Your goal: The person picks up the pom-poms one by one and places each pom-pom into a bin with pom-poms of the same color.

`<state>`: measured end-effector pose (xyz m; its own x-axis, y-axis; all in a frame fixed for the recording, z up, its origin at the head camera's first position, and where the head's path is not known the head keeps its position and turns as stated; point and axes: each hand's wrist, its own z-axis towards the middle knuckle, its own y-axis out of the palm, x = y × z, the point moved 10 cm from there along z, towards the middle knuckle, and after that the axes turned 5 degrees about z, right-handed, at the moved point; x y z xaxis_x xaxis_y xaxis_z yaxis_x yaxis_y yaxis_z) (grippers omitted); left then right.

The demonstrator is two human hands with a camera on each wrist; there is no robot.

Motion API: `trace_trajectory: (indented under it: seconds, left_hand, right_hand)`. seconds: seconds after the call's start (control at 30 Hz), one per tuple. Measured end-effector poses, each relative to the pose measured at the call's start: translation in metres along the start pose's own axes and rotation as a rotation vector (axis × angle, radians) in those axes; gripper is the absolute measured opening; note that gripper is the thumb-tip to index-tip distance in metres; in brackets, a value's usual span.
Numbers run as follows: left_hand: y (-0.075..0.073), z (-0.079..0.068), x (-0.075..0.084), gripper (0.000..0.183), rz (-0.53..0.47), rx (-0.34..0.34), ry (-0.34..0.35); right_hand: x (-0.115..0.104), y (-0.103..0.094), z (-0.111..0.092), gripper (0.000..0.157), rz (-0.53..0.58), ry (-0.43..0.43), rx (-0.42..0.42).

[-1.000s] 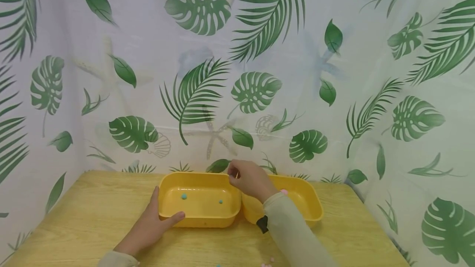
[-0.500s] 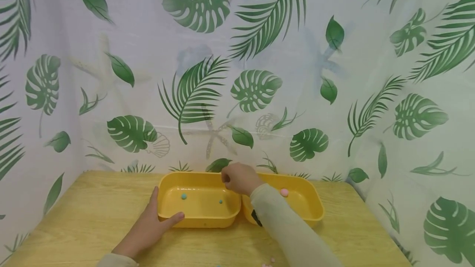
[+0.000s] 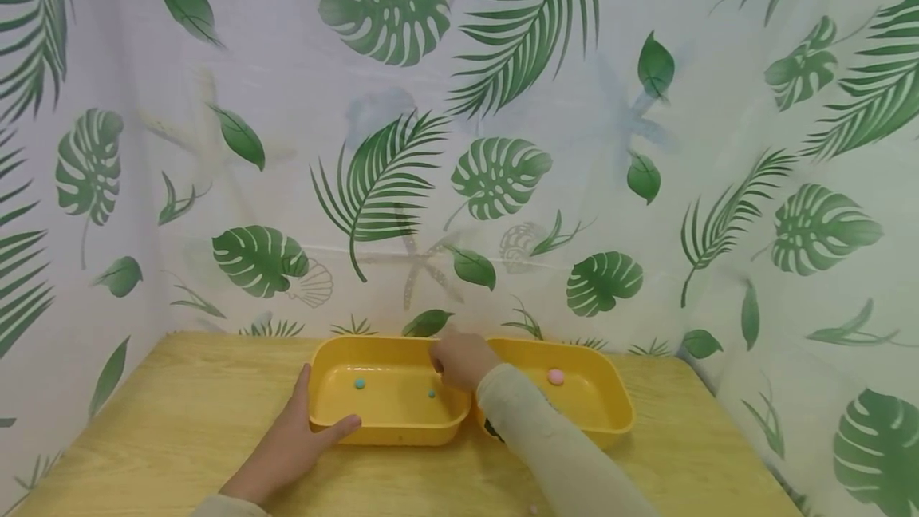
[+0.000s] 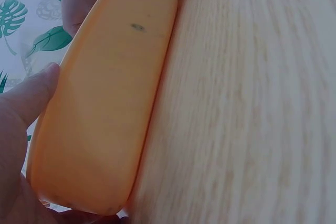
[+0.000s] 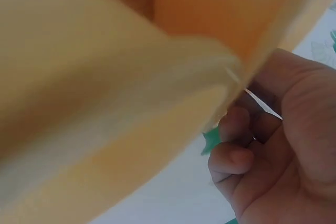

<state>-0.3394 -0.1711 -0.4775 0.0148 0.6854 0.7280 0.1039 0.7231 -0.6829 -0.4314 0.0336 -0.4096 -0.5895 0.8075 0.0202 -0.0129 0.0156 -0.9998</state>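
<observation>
Two yellow plastic trays stand side by side. My left hand grips the left tray at its left end, thumb over the front rim, fingers along the end wall. In the left wrist view that thumb lies on the rim. Inside this tray are two small teal balls, one larger. Over the tray's inner right end is my right hand, its fingers curled. The right wrist view shows the curled fingers beside a rim; the foremost fingertips are hidden, and I cannot tell whether they pinch anything.
A pink ball lies in the right tray, which my right sleeve partly covers. A small pink bit is on the wood-grain table near the front. Leaf-print cloth hangs behind and at both sides.
My right hand has moved a little left and down to the left tray's inner end, uncovering the pink ball. The left hand keeps its hold on the tray. The head view has shifted slightly.
</observation>
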Motion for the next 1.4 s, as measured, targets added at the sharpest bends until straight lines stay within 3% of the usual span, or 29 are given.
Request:
trace_trajectory:
  seconds: [0.37,0.6,1.03,1.4]
  left_hand:
    - [0.001,0.001,-0.001,0.126,-0.017,-0.001,0.0]
    - [0.002,0.001,-0.004,0.128,-0.011,-0.003,-0.012]
    - [0.001,-0.001,0.001,0.127,-0.01,-0.014,0.001]
    - [0.003,-0.001,0.001,0.129,0.0,-0.021,0.001]
  right_hand:
    - [-0.001,0.009,0.003,0.014,-0.109,-0.006,0.037]
    - [0.004,-0.003,-0.004,0.011,-0.013,0.022,0.062]
    - [0.016,-0.05,-0.061,0.004,0.291,-0.02,0.271]
    - [0.011,-0.044,-0.11,0.005,0.354,-0.015,0.365]
